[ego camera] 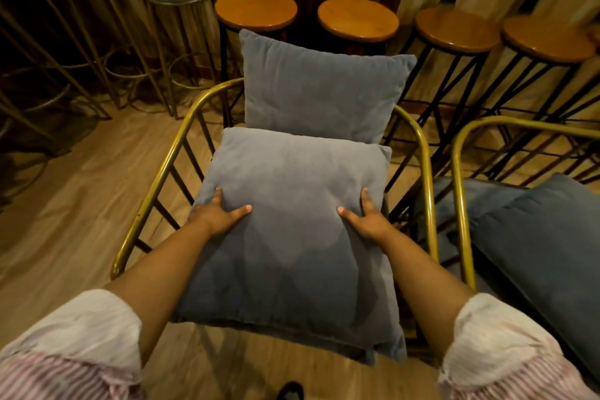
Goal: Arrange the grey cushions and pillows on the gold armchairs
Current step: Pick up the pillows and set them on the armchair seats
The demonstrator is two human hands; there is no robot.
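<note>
Head view. A gold armchair (181, 127) of bent tube stands in the centre of a wooden floor (65, 191), seen from above and in front. A grey seat cushion (292, 237) lies flat on its seat, the near edge overhanging the front of the frame. A grey back pillow (324, 91) stands upright just behind it, leaning on the chair back and touching the cushion's far edge. The left hand (220, 213) and right hand (367, 216) rest on the cushion's two sides — thumbs spread inward on the top face, fingers curled round the flanks and partly hidden. Each hand thus clasps the cushion, though how firm the grip is cannot be told. To the right, a second gold armchair (461, 172) holds a darker grey cushion (545, 243) lying askew on its seat. Round stools (256, 10) stand in a row behind.

Handling. The cushion dents under the thumbs and looks soft, light and plushly covered — unlikely to slip or break. Judged from this, a two-handed hold at the side edges suits it best, since a one-handed hold would probably let it sag.
</note>
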